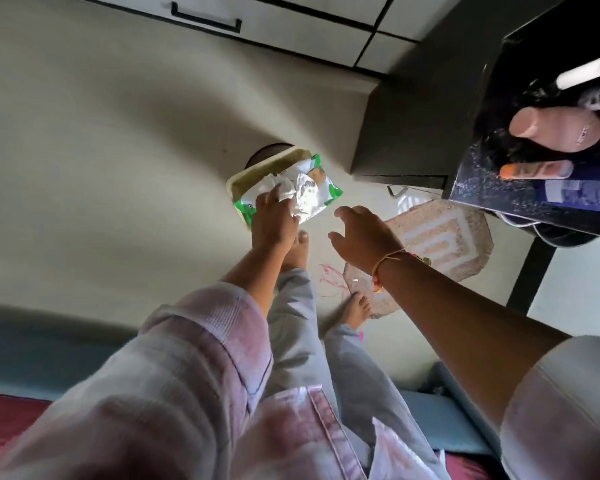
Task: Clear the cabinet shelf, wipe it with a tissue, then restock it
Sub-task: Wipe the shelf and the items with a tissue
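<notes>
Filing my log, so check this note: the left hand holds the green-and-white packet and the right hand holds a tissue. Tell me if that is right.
One part is wrong. The right hand holds no tissue: its fingers are spread and empty, beside the packet. The left hand does hold the green-and-white packet. The head view shows this.

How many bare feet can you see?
2. One foot sits just below the left hand holding the packet; the other foot rests at the edge of the mat.
</notes>
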`<state>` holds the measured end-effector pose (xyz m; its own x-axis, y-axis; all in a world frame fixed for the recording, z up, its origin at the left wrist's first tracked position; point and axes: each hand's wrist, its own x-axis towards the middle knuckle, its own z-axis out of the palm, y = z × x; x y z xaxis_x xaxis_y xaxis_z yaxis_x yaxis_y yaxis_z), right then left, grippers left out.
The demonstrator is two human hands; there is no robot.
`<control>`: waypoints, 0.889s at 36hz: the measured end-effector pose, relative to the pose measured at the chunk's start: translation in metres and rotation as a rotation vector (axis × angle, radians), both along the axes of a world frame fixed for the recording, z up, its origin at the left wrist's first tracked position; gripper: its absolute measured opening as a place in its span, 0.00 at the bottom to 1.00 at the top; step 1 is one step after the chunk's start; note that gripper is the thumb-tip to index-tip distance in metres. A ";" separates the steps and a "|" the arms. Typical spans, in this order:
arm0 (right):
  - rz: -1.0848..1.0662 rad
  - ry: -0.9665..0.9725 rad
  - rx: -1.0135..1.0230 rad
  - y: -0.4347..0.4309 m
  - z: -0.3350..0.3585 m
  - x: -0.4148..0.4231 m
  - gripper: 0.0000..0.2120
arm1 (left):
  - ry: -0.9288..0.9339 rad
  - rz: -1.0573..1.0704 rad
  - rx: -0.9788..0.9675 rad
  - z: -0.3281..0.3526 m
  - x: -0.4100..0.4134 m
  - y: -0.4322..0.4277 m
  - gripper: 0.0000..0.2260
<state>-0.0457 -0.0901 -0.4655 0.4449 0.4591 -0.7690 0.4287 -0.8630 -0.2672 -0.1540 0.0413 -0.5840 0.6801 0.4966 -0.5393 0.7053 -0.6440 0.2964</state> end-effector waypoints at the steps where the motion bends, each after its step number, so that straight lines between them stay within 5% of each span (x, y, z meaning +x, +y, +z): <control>1: 0.004 0.000 -0.005 -0.001 -0.001 0.001 0.22 | 0.018 -0.039 0.007 -0.003 0.000 0.002 0.16; 4: 0.019 0.007 -0.015 -0.004 -0.002 0.004 0.22 | 0.084 -0.133 0.024 -0.007 0.003 0.007 0.22; 11: -0.012 -0.006 0.018 -0.012 0.000 0.008 0.21 | -0.004 -0.157 0.119 0.009 0.016 0.014 0.15; 18: -0.054 -0.028 0.091 -0.027 0.039 0.003 0.21 | -0.312 0.121 0.125 0.065 0.015 0.021 0.08; 22: -0.143 -0.018 0.178 -0.035 0.081 -0.003 0.20 | -0.448 0.499 -0.067 0.132 0.016 0.006 0.06; 26: -0.383 0.116 0.277 -0.043 0.125 -0.011 0.22 | -0.535 0.801 -0.496 0.196 0.019 -0.024 0.06; 29: -0.687 0.289 0.374 -0.052 0.153 -0.019 0.22 | -0.590 0.871 -0.706 0.238 0.017 -0.052 0.07; 32: -1.066 0.480 0.514 -0.067 0.182 -0.023 0.08 | -0.568 0.874 -0.789 0.263 0.018 -0.084 0.08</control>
